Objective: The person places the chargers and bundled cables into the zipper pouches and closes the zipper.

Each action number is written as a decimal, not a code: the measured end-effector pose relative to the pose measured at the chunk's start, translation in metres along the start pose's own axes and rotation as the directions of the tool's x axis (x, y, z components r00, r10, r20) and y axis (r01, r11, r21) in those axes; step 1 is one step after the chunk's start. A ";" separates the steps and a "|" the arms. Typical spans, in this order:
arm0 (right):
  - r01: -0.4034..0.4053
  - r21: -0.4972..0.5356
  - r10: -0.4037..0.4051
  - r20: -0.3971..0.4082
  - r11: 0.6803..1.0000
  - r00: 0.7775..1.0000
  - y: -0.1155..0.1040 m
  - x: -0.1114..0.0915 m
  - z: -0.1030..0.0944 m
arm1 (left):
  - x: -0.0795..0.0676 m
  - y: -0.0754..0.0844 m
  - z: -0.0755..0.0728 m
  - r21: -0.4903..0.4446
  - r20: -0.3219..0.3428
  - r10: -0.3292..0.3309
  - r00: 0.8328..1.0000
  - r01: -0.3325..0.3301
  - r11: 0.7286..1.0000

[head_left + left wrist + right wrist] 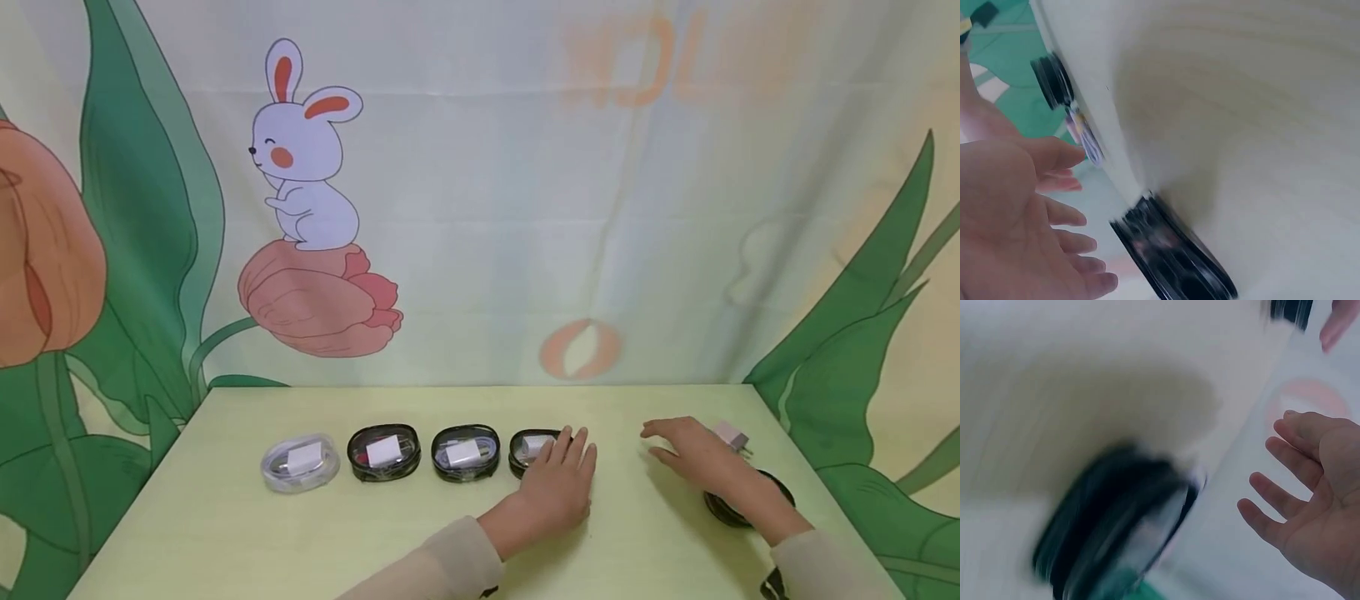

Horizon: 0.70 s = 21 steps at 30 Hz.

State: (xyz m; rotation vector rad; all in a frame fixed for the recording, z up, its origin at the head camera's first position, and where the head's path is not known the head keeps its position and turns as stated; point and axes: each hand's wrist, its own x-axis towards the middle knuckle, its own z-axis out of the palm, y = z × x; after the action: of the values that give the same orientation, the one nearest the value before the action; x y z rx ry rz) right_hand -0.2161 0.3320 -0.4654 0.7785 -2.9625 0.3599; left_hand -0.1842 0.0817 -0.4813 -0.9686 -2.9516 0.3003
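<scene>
My left hand (551, 492), fingers extended, hovers over the right end of a black-rimmed clear pouch (525, 450) that holds a white charger plug. In the left wrist view its palm (1016, 231) holds nothing. My right hand (693, 450) is above the table on the right, fingers loosely bent and holding nothing. Below my right forearm lies another black-rimmed pouch (776, 485), partly hidden. A white charger plug (727, 437) shows just behind my right wrist; the left wrist view has a pale coiled cable (1091, 145) beside that pouch.
Left of my hands, two more black-rimmed pouches (465, 475) (384, 475) and a white-rimmed pouch (281, 479) continue the row, each with a white plug inside. The pale table (420, 542) ends at a printed curtain (465, 250) with a rabbit and flowers.
</scene>
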 end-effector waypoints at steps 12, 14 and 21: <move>-0.257 0.079 0.251 0.079 0.963 0.965 0.082 -0.046 -0.026 | 0.014 0.043 -0.006 -0.013 0.008 0.208 0.978 -0.208 0.978; -0.266 0.070 0.261 0.077 0.961 0.962 0.091 -0.052 -0.026 | 0.018 0.049 -0.007 -0.009 0.008 0.233 0.973 -0.233 0.973; -0.267 0.026 0.266 0.034 0.963 0.963 0.103 -0.061 -0.028 | 0.039 0.071 -0.017 -0.049 -0.006 0.328 0.945 -0.328 0.944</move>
State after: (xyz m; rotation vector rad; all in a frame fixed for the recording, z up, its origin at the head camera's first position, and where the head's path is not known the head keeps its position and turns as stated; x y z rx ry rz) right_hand -0.2137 0.4552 -0.4670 0.3874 -3.1019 0.4098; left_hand -0.1724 0.1637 -0.4793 -1.4689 -2.7997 0.2336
